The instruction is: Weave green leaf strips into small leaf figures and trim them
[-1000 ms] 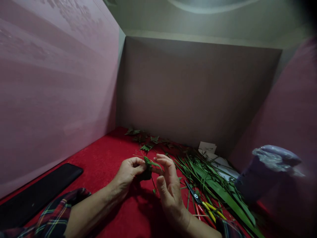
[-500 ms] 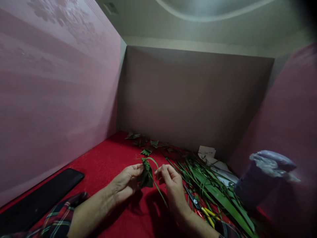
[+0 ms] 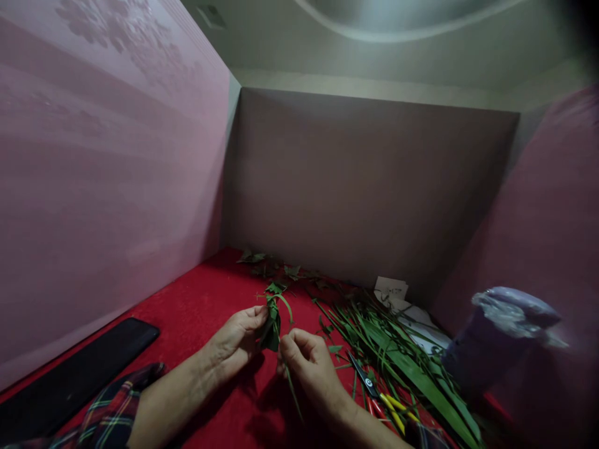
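A small bundle of folded green leaf [image 3: 270,332] is pinched between the thumb and fingers of my left hand [image 3: 241,337]. From its top a thin strip curls over to the right and ends free in the air. My right hand [image 3: 304,358], just to the right and lower, has its fingers closed on a long thin leaf strip [image 3: 293,390] that runs up to the bundle and hangs down below the hand. Part of the bundle is hidden behind my left fingers.
Long green leaves [image 3: 402,355] lie piled on the red cloth [image 3: 187,299] at right. Scissors [image 3: 369,383] with yellow handles rest beside them. Leaf scraps [image 3: 292,272] lie at the back. A purple plastic-wrapped roll [image 3: 491,337] stands far right; a dark flat slab [image 3: 93,374] lies left.
My right hand has moved down and left, from the curled upper strip to the long hanging strip. My left hand with the bundle has barely shifted left.
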### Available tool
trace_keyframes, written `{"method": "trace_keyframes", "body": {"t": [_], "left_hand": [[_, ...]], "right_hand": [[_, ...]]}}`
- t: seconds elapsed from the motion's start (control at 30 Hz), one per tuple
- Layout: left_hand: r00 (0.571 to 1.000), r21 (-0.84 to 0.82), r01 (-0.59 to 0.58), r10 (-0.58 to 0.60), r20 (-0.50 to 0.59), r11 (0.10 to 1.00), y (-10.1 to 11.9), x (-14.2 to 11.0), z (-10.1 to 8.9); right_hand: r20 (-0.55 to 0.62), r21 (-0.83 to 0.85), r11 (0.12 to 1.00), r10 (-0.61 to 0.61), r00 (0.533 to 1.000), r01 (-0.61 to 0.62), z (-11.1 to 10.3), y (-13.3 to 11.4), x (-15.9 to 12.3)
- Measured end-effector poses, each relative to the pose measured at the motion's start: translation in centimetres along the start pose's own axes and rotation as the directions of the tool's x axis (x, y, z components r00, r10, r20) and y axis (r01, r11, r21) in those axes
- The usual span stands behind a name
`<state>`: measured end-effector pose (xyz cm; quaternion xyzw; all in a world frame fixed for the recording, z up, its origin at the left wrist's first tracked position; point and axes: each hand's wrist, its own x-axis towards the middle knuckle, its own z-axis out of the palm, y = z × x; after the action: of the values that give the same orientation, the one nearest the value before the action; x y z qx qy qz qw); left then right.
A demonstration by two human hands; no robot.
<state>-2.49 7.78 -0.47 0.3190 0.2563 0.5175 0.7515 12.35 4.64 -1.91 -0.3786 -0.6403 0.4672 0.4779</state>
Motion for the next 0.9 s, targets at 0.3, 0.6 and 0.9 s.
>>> {"method": "trace_keyframes", "body": {"t": [0.3, 0.6, 0.9], "left_hand": [[0.993, 0.037, -0.076, 0.079, -0.088, 0.996, -0.1, 0.0, 0.0], [0.989, 0.131, -0.074, 0.090, -0.118, 0.989, -0.9, 0.2, -0.1], [0.990, 0.200, -0.043, 0.069, -0.123, 0.979, -0.4, -0.5, 0.6]], "right_hand": [[-0.019, 0.090, 0.995, 0.048, 0.999, -0.046, -0.2, 0.2, 0.5], [-0.010, 0.220, 0.966, 0.139, 0.990, -0.134, 0.4, 0.5, 0.5], [-0.104, 0.321, 0.930, 0.221, 0.970, -0.178, 0.0, 0.5, 0.6]]}}
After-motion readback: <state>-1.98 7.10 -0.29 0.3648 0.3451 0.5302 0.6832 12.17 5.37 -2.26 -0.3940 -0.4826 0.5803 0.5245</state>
